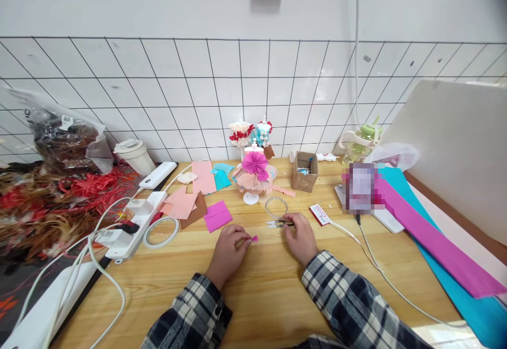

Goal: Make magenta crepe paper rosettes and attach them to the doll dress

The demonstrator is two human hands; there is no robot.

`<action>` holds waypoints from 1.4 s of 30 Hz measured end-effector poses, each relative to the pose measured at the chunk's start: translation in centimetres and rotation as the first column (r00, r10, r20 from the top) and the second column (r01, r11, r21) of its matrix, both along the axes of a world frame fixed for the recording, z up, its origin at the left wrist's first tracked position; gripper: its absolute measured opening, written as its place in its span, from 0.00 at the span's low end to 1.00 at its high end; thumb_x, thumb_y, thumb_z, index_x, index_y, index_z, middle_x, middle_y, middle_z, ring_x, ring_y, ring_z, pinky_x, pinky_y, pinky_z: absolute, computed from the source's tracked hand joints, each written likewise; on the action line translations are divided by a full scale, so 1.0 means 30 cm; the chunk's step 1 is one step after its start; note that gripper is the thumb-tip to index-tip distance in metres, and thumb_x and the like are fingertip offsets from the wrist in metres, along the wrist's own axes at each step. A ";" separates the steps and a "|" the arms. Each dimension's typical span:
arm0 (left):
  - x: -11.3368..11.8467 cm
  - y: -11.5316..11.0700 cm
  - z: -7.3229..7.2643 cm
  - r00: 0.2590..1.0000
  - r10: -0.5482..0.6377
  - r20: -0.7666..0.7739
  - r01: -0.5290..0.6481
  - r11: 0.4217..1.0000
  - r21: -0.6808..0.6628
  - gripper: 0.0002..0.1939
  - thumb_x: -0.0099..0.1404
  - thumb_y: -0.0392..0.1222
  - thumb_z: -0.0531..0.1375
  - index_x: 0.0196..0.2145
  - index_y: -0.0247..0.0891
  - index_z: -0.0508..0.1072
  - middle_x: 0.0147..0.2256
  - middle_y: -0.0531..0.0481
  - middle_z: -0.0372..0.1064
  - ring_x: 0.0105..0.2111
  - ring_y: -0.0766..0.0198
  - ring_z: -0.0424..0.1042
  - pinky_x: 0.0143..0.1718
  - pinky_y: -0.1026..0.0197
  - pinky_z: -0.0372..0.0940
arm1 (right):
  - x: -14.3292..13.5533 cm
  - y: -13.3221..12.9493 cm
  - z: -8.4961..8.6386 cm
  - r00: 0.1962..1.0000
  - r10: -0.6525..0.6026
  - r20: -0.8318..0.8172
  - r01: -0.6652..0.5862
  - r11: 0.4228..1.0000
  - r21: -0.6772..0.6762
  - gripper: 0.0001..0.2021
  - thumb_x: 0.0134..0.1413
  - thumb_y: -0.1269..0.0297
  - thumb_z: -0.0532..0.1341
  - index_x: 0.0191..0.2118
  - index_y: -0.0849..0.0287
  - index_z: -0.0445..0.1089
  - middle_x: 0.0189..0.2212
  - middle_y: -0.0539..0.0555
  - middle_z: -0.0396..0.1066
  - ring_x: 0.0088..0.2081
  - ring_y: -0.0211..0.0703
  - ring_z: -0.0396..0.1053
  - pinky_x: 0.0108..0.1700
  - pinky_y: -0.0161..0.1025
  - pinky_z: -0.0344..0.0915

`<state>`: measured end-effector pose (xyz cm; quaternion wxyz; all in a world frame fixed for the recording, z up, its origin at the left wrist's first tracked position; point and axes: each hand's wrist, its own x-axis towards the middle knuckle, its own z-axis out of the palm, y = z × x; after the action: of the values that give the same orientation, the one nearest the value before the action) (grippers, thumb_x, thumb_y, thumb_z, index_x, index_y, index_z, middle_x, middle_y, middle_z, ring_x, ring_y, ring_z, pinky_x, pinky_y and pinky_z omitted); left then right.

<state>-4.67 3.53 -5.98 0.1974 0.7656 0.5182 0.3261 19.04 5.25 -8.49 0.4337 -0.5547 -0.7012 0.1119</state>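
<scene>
My left hand (229, 254) pinches a small magenta scrap of folded paper (255, 238) between thumb and fingertips, low over the wooden table. My right hand (301, 238) is closed around the dark handles of a pair of thread snips (276, 224), whose blades point left toward the scrap. Just beyond the snips lies a thin ring of wire or tape (276, 207). A miniature dress form (253, 172) stands behind, wearing a peach skirt and a magenta pleated fan. A folded magenta paper square (217, 215) rests near my left hand.
Peach sheets (204, 176) and a brown sheet (195, 210) lie left, beside a tape roll (161, 232) and a power strip (134, 222) with loose cables. A small cardboard box (304, 171) stands behind. Long coloured paper rolls (435, 238) line the right edge.
</scene>
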 end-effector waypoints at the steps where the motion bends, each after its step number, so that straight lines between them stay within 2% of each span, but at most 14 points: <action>1: -0.001 0.000 0.000 1.000 0.001 0.000 -0.001 1.000 -0.001 0.06 0.61 0.39 0.59 0.30 0.40 0.76 0.34 0.47 0.69 0.38 0.58 0.67 0.42 0.53 0.63 | -0.001 -0.001 -0.001 1.000 0.000 0.003 0.000 1.000 0.004 0.10 0.51 0.72 0.55 0.41 0.59 0.66 0.37 0.56 0.69 0.41 0.46 0.65 0.44 0.45 0.63; 5: -0.003 0.000 0.000 1.000 0.004 -0.009 -0.004 1.000 -0.006 0.06 0.61 0.40 0.58 0.31 0.40 0.76 0.34 0.47 0.69 0.39 0.58 0.67 0.42 0.54 0.63 | 0.008 0.002 0.006 1.000 -0.010 0.021 0.009 0.999 0.031 0.10 0.51 0.71 0.55 0.41 0.59 0.64 0.37 0.56 0.68 0.41 0.46 0.65 0.44 0.44 0.63; 12: -0.004 0.005 -0.002 1.000 0.019 -0.012 -0.019 1.000 0.005 0.07 0.61 0.41 0.58 0.31 0.41 0.77 0.35 0.46 0.70 0.39 0.57 0.68 0.44 0.53 0.63 | 0.113 0.043 0.010 0.984 -0.175 0.032 0.172 0.983 0.065 0.11 0.48 0.69 0.55 0.40 0.59 0.65 0.36 0.56 0.68 0.39 0.48 0.65 0.43 0.46 0.62; 19: -0.007 0.009 -0.005 1.000 0.007 -0.011 -0.007 1.000 0.012 0.07 0.61 0.40 0.58 0.31 0.41 0.77 0.35 0.46 0.70 0.39 0.57 0.68 0.44 0.52 0.64 | 0.085 0.017 0.033 0.973 0.035 0.229 -0.032 0.999 -0.014 0.11 0.51 0.68 0.56 0.40 0.58 0.70 0.40 0.56 0.69 0.43 0.47 0.64 0.47 0.44 0.60; 23: -0.007 0.006 -0.002 1.000 0.015 -0.012 -0.015 1.000 0.005 0.07 0.61 0.40 0.58 0.31 0.41 0.77 0.35 0.46 0.69 0.39 0.57 0.68 0.44 0.52 0.63 | 0.074 0.005 0.046 0.938 0.039 0.343 -0.009 0.996 -0.090 0.09 0.52 0.63 0.57 0.38 0.58 0.71 0.35 0.55 0.69 0.39 0.46 0.64 0.45 0.42 0.59; 28: -0.006 0.004 -0.006 1.000 0.005 -0.005 -0.005 1.000 -0.005 0.07 0.61 0.40 0.58 0.32 0.40 0.77 0.35 0.46 0.69 0.40 0.57 0.68 0.44 0.53 0.63 | 0.044 -0.004 0.051 0.889 0.029 0.457 0.019 0.995 -0.101 0.11 0.52 0.57 0.60 0.39 0.58 0.70 0.36 0.56 0.69 0.41 0.48 0.63 0.46 0.43 0.57; 34: -0.005 0.002 -0.003 1.000 -0.013 -0.018 0.013 1.000 -0.009 0.07 0.62 0.40 0.58 0.32 0.40 0.77 0.36 0.46 0.69 0.40 0.57 0.68 0.44 0.52 0.63 | 0.025 -0.005 0.047 0.829 0.013 0.560 0.039 0.996 -0.081 0.07 0.57 0.62 0.57 0.36 0.56 0.70 0.34 0.57 0.70 0.39 0.49 0.64 0.40 0.43 0.54; 42: -0.007 0.003 -0.006 0.999 -0.028 -0.028 0.028 1.000 -0.001 0.08 0.62 0.41 0.57 0.32 0.41 0.77 0.35 0.46 0.69 0.39 0.57 0.67 0.43 0.53 0.63 | 0.022 -0.015 0.056 0.721 0.040 0.692 0.003 0.998 -0.061 0.10 0.59 0.71 0.52 0.32 0.58 0.69 0.28 0.56 0.71 0.30 0.44 0.65 0.38 0.43 0.51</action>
<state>-4.87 3.61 -6.15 0.1950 0.7772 0.5102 0.3124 19.71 4.80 -6.80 0.1230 -0.5616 -0.8144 -0.0788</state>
